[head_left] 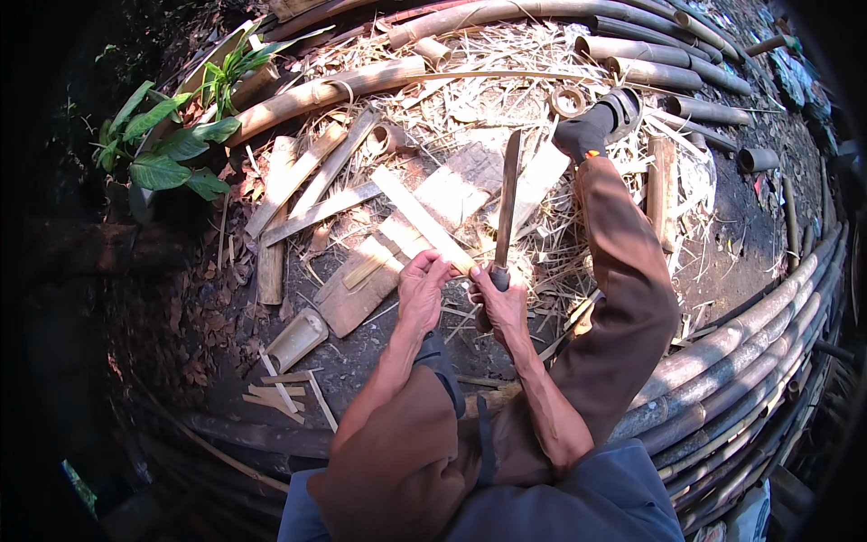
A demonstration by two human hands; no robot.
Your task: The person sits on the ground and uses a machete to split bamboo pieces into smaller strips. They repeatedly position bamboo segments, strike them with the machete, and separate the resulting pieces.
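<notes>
A flat, pale bamboo strip [417, 215] slants up and to the left from between my hands. My left hand [423, 287] pinches its near end between thumb and fingers. Wrapped around the dark handle of a long-bladed machete [508, 194] is my right hand [502, 303], its thumb also by the strip's near end. The blade points away from me, nearly upright in the picture, to the right of the strip. Beneath the strip lies a worn wooden board [361, 294] on the ground, with a short bamboo piece [368, 269] on it.
Bamboo poles [722, 352] are stacked along the right, with more poles [632, 50] at the back. Shavings [506, 86] cover the ground ahead. Split pieces [298, 176] and a short bamboo section [296, 340] lie left, near a leafy plant [172, 135]. My right leg [623, 244] stretches forward.
</notes>
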